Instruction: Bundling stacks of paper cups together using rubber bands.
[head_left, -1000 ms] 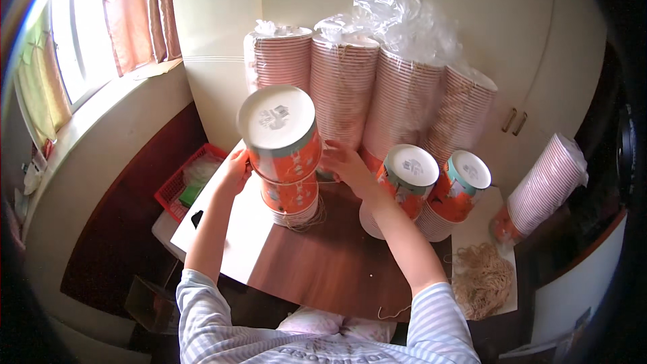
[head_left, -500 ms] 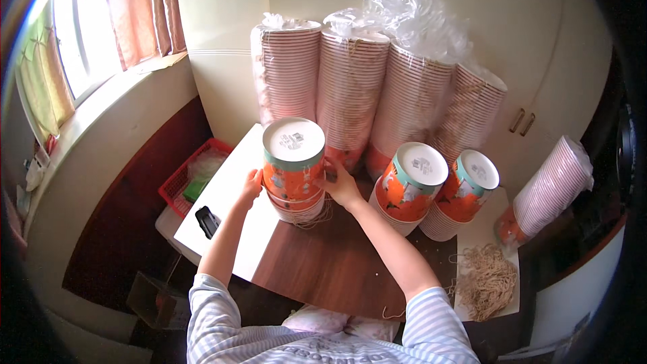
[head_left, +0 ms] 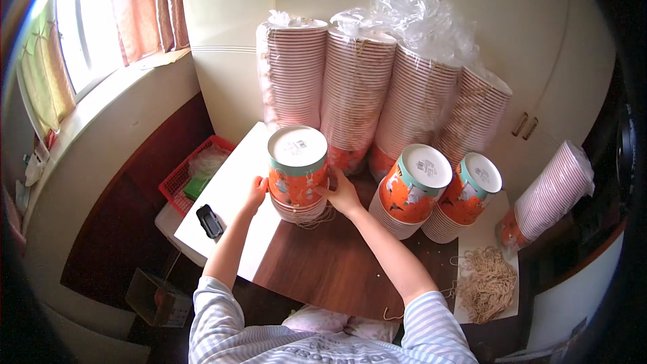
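Note:
An orange paper tub with a green band and a white base sits upside down on a short nested stack at the left of the table. Cream string hangs around the stack's lower rims. Against the tub's left side presses my left hand, its fingers partly hidden behind it. My right hand grips the right side, thumb toward the front. Two more upturned stacks of the same tubs, a larger-looking one and another, stand to the right of my right hand.
Tall plastic-wrapped tub stacks line the back; another wrapped stack leans at the right. A heap of cream string lies at the right edge. A black plastic holder and a red basket are at left.
The tub between my hands has gone down a little, and its lower rim sits closer over the stack. Both hands stay at its sides. The whole view has shifted slightly.

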### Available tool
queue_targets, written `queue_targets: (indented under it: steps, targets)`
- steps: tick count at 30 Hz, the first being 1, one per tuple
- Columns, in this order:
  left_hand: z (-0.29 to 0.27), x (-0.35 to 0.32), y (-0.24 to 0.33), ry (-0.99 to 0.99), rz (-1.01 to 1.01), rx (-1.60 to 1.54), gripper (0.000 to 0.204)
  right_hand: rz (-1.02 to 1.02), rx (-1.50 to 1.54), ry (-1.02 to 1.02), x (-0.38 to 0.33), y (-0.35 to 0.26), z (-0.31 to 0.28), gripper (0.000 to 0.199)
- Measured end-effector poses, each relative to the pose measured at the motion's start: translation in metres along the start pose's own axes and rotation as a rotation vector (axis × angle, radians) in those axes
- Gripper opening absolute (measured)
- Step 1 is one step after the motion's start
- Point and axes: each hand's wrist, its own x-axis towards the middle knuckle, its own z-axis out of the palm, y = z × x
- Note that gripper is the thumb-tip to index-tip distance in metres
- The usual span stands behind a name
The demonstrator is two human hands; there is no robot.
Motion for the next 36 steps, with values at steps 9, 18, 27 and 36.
queue_targets:
  steps: [9, 18, 27, 36]
  targets:
    - [0.000, 0.005, -0.014, 0.035, 0.019, 0.012, 0.026, -0.002, -0.021, 0.009, 0.000, 0.005, 0.004, 0.071]
    - [0.004, -0.003, -0.004, 0.056, 0.035, 0.078, 0.025, 0.089, -0.063, -0.081, -0.003, 0.031, 0.006, 0.070]
    - [-0.004, -0.055, 0.004, 0.164, 0.084, 0.049, 0.021, 0.093, -0.145, -0.079, -0.055, 0.036, -0.011, 0.059]
    - [0.022, -0.173, 0.027, -0.169, 0.078, -0.110, 0.007, 0.224, -0.222, -0.003, -0.210, -0.008, -0.122, 0.014]
